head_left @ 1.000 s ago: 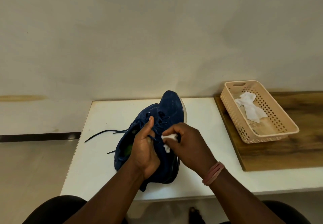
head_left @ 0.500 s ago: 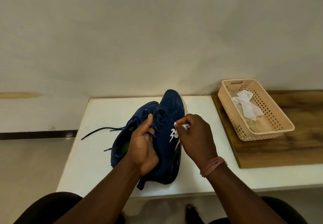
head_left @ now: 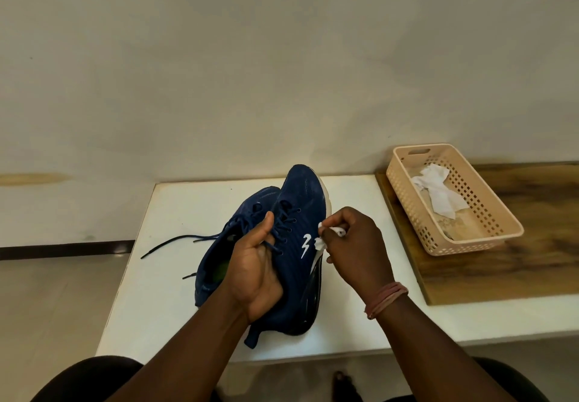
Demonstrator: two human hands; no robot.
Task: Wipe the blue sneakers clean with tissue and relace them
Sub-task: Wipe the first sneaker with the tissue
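Two blue sneakers stand side by side on the white table [head_left: 175,301]. The right sneaker [head_left: 302,201] is tipped onto its side, its white logo facing up. My left hand [head_left: 255,271] grips this sneaker at the tongue and collar. My right hand [head_left: 355,249] pinches a small white tissue [head_left: 326,237] against the sneaker's side by the sole edge. The left sneaker [head_left: 216,256] lies behind my left hand, partly hidden, with its dark laces [head_left: 175,242] trailing loose to the left on the table.
A beige perforated basket [head_left: 488,238] holding crumpled white tissue [head_left: 438,194] sits on a wooden board [head_left: 501,276] at the right. A plain wall rises right behind the table. My dark-clothed knees show under the table's near edge.
My right hand slid the tissue from the laces and upper across to the sneaker's right side near the sole, uncovering the white logo. My left hand kept its grip.
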